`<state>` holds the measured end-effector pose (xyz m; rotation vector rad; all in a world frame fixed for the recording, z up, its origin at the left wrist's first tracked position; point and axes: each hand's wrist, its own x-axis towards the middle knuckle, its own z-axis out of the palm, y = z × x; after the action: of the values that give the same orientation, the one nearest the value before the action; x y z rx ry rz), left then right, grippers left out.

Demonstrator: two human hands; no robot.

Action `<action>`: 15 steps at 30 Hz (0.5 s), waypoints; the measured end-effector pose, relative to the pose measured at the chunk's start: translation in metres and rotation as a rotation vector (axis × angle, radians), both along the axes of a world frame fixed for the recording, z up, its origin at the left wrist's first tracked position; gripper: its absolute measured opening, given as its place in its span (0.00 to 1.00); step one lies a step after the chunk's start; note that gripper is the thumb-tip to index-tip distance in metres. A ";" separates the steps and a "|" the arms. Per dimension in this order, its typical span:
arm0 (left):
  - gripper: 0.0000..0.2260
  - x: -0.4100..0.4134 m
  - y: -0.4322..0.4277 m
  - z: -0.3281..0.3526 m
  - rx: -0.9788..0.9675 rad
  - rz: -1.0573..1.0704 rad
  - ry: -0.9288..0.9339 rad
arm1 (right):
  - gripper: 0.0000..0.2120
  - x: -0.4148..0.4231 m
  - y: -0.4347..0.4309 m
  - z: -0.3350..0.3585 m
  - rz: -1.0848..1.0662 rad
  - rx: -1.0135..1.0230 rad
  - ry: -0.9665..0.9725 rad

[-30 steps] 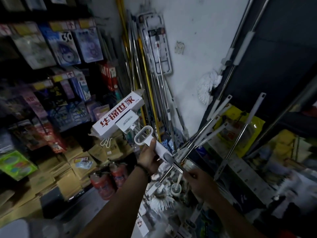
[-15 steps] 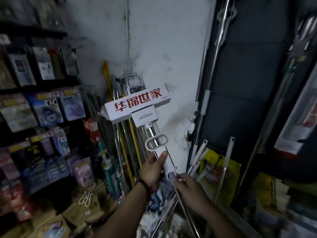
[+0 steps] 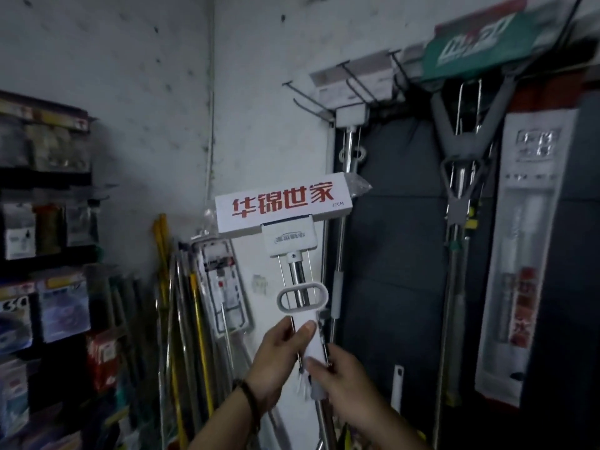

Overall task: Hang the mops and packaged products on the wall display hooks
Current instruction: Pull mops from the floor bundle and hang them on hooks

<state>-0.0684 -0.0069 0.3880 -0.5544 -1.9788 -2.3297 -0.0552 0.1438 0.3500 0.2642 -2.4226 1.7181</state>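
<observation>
I hold a sponge mop (image 3: 298, 271) upright, head up. Its head is a white box with red characters (image 3: 282, 203), and a grey oval pull handle (image 3: 302, 297) sits on the metal shaft. My left hand (image 3: 279, 355) grips the white sleeve from the left, and my right hand (image 3: 341, 378) grips it just below from the right. Black wire hooks (image 3: 324, 102) jut from the wall above the mop head. A second white mop (image 3: 349, 151) hangs from one of them. A green-headed flat mop (image 3: 467, 53) hangs at the upper right.
Leaning poles and yellow handles (image 3: 191, 319) crowd the corner at lower left beside a packaged item (image 3: 224, 287). Shelves of packaged goods (image 3: 45, 248) fill the left. A long white package (image 3: 526, 254) hangs at right against a dark panel (image 3: 389, 254).
The mop rose from tilted low over the pile to upright, its head now near the wall hooks. The view swung upward. Both hands stayed on the sleeve.
</observation>
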 end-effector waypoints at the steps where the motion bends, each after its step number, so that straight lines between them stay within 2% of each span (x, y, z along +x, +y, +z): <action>1: 0.11 -0.003 0.005 0.010 -0.021 -0.003 0.025 | 0.17 -0.004 0.004 0.011 0.009 -0.018 0.005; 3: 0.15 -0.009 0.012 0.031 -0.047 -0.023 0.082 | 0.15 -0.011 0.009 0.031 0.022 -0.043 0.031; 6: 0.14 -0.020 0.019 0.060 -0.035 -0.059 0.164 | 0.15 -0.022 0.013 0.061 -0.011 -0.073 0.091; 10: 0.05 -0.041 0.024 0.096 -0.049 -0.107 0.240 | 0.14 -0.039 0.009 0.099 -0.044 -0.103 0.166; 15: 0.12 -0.088 0.014 0.143 -0.045 -0.132 0.340 | 0.07 -0.058 -0.009 0.151 -0.098 -0.158 0.228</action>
<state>-0.1564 0.0075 0.5307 -1.0346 -1.8888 -2.0862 -0.1135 0.1353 0.5013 0.2978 -2.0938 1.7219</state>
